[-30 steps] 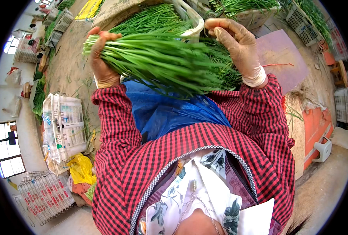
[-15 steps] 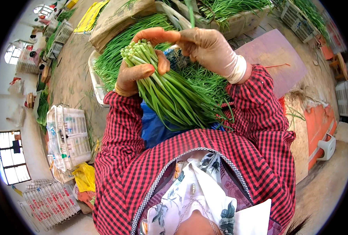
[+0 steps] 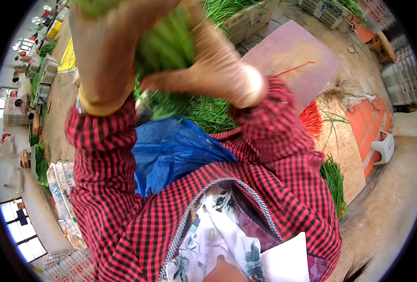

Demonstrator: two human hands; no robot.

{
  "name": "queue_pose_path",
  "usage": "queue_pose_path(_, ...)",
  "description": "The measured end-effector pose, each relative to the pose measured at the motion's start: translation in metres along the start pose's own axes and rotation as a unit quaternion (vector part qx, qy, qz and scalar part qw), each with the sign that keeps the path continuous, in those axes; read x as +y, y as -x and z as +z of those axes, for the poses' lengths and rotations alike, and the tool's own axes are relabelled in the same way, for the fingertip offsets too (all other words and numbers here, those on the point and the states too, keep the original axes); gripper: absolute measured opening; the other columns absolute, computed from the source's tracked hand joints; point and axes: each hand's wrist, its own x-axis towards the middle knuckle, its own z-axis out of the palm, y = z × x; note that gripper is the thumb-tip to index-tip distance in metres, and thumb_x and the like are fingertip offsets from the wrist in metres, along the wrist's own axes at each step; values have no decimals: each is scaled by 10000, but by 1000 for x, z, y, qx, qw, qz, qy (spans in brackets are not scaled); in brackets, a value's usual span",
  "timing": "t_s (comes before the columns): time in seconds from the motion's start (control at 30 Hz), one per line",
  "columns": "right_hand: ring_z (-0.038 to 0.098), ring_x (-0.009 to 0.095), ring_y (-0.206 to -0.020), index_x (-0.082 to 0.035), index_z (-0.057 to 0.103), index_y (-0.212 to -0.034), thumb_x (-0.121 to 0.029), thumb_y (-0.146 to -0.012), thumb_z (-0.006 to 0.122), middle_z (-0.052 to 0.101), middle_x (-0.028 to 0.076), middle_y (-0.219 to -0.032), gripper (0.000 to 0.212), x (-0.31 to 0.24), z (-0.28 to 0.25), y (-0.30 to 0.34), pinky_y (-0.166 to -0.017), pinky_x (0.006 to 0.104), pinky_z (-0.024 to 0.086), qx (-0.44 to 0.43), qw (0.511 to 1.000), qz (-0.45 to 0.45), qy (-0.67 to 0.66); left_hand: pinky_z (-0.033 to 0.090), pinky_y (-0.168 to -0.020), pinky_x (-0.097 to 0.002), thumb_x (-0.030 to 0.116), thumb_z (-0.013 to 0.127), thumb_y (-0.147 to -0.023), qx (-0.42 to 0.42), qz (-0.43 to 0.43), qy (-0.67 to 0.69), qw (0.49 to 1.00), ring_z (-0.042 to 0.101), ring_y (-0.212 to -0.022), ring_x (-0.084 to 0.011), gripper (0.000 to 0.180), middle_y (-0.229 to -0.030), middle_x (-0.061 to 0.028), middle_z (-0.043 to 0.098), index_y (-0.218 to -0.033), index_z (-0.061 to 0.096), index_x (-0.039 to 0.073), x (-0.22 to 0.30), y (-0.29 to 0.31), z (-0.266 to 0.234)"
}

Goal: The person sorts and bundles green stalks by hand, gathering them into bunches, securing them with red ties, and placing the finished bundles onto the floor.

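A bundle of garlic chives (image 3: 166,44) is raised close to the camera, blurred by motion. My left hand (image 3: 109,47) grips it from the left, its fingers partly cut off by the top edge. On the other side my right hand (image 3: 213,70) closes round the bundle, thumb lying across its lower side. Both hands are smeared and look gloved. Below them, more loose chives (image 3: 210,113) lie beyond the blue plastic sheet (image 3: 175,145) over my lap.
Right of my arms lie a purple board (image 3: 293,61), a heap of red ties (image 3: 311,120) and another bunch of chives (image 3: 333,185). A white stool (image 3: 383,148) stands farther right. Chive-filled crates (image 3: 248,23) stand ahead; a white crate (image 3: 62,178) is at left.
The bundle has risen toward the camera and left. My right hand, earlier pinching near the stems' top, now holds the bundle too. The view has shifted right.
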Motion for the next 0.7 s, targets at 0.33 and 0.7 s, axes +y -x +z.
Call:
queue_pose_path(0.33, 705, 277, -912, -65, 509, -1290, -213, -770, 759, 701, 168, -1014, 596, -16, -205, 54, -788, 352, 550, -24, 896, 267, 355, 545, -881, -352, 165, 675, -875, 15, -179, 624, 760, 671, -901, -218, 201, -960, -70, 689, -1017, 632, 29, -126, -44, 252)
queue_pose_path(0.7, 670, 362, -868, -10, 413, -1361, -382, -723, 753, 642, 194, -1032, 813, 119, -203, 189, -740, 452, 539, -116, 687, 447, 560, 501, -966, -366, 196, 755, -833, 43, -464, 569, 677, 637, -1005, -221, 531, -1089, -94, 658, -1262, 520, -9, -289, 53, 313)
